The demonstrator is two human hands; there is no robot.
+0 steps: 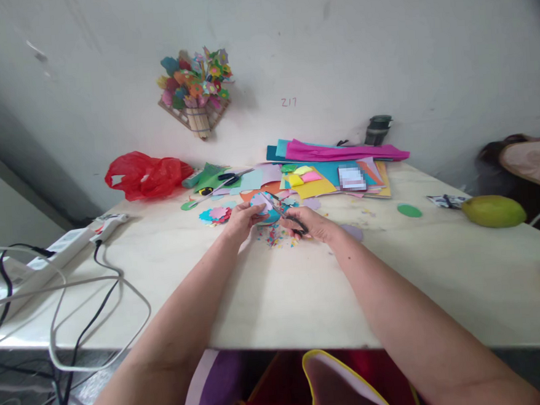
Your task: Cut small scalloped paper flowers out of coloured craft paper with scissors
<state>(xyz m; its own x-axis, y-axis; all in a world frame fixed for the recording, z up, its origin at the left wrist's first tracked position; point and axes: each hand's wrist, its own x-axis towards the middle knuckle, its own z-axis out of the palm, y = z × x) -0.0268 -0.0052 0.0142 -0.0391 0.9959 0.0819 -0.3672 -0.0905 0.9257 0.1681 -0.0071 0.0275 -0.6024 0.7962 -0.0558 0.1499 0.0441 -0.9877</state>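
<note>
My left hand (246, 221) pinches a light purple paper piece (261, 202) near the middle of the table. Black-handled scissors (298, 224) are in my right hand (307, 222), their blades pointing up and left at the paper. Just behind and below the paper is a blue piece (273, 215). Small coloured paper scraps (275, 235) lie on the table under both hands. To the left of my left hand are scalloped blue, pink and red paper shapes (216, 215). Whether the blades are touching the paper is too small to tell.
Coloured sheets (317, 187) and a pink roll (340, 150) lie at the back, with a second pair of scissors (229, 179) and a red plastic bag (145, 176) to their left. Power strips (65, 247) and cables occupy the left side. A green fruit (494, 211) sits right.
</note>
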